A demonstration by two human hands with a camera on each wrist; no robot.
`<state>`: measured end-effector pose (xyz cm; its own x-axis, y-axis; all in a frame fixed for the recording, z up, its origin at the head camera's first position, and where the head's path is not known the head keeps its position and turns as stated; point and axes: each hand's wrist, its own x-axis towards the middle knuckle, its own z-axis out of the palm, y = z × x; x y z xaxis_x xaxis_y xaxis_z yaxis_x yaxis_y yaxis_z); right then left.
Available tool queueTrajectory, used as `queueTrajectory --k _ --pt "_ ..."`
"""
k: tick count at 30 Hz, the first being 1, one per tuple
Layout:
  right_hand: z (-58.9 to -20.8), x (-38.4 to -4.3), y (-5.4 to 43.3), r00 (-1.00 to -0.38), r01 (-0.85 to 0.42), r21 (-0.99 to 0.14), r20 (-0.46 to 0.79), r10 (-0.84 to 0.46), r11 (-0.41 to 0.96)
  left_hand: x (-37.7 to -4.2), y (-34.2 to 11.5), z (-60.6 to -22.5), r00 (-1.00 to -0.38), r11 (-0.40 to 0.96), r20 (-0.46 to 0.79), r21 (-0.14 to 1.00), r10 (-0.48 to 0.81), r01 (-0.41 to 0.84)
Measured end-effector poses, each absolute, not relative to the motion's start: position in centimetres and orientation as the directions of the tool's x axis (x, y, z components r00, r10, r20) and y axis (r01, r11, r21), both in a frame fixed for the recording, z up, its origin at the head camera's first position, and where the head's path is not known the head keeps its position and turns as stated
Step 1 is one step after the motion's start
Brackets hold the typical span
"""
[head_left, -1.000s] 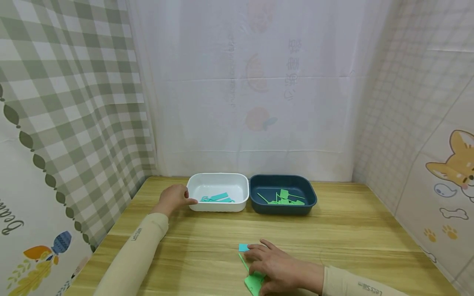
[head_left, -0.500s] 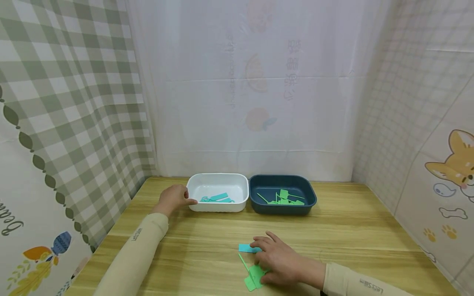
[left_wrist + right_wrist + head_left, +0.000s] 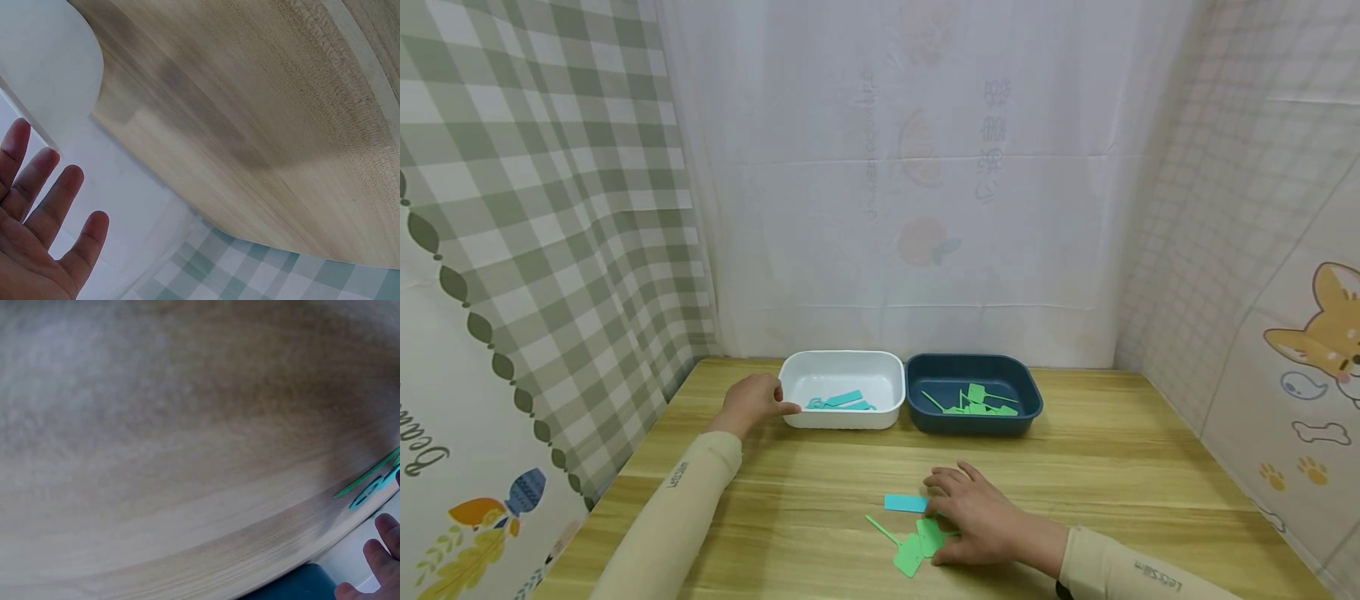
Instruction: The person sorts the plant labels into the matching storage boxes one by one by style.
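Note:
My left hand (image 3: 752, 402) rests at the left end of the white bin (image 3: 842, 421), its thumb side along the front rim. In the left wrist view the fingers (image 3: 62, 194) look straight and spread. Over the tabletop, my right hand (image 3: 981, 517) touches a green tag (image 3: 929, 537) with a thin stem, fingers loosely bent. A second green tag (image 3: 908, 555) lies against it, its stem pointing up and left. Just beyond lies a flat blue strip tag (image 3: 905, 502), its right end under the fingers. The right wrist view shows its loop-shaped end (image 3: 367, 492).
Blue tags (image 3: 842, 400) lie in the white bin. Beside it stands a navy bin (image 3: 972, 423) holding several green tags (image 3: 976, 400). A pale curtain (image 3: 880, 250) closes the back of the wooden table (image 3: 1112, 467), with cloth on both sides.
My right hand has moved a little away from me and to the right. The two green tags have spread apart under it, and more of the blue tag shows. My left hand stays put.

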<state>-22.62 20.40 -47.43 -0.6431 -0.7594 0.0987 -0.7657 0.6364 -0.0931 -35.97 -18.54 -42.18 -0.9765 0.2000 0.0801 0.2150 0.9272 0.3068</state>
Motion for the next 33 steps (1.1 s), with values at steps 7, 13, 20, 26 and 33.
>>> queueTrajectory --k 7,13,20,26,33 --pt "-47.32 -22.57 20.26 -0.638 -0.769 -0.099 0.072 -0.767 0.631 -35.94 -18.49 -42.18 -0.977 0.927 0.082 0.31 0.197 0.212" --pt "-47.3 -22.69 20.13 -0.645 -0.763 -0.111 0.059 -0.762 0.637 -35.91 -18.48 -42.15 -0.978 0.927 0.079 0.311 0.195 0.21" --pt "-47.7 -22.81 20.42 -0.702 -0.711 -0.048 0.115 -0.703 0.702 -35.9 -18.49 -42.21 -0.977 0.929 0.079 0.303 0.198 0.213" --pt "-47.77 -22.87 20.59 -0.712 -0.7 -0.032 0.095 -0.696 0.713 -35.98 -18.5 -42.29 -0.978 0.931 0.078 0.299 0.196 0.21" --pt "-47.71 -23.04 20.49 -0.682 -0.73 -0.023 0.076 -0.727 0.683 -35.95 -18.52 -42.26 -0.977 0.931 0.075 0.297 0.198 0.212"
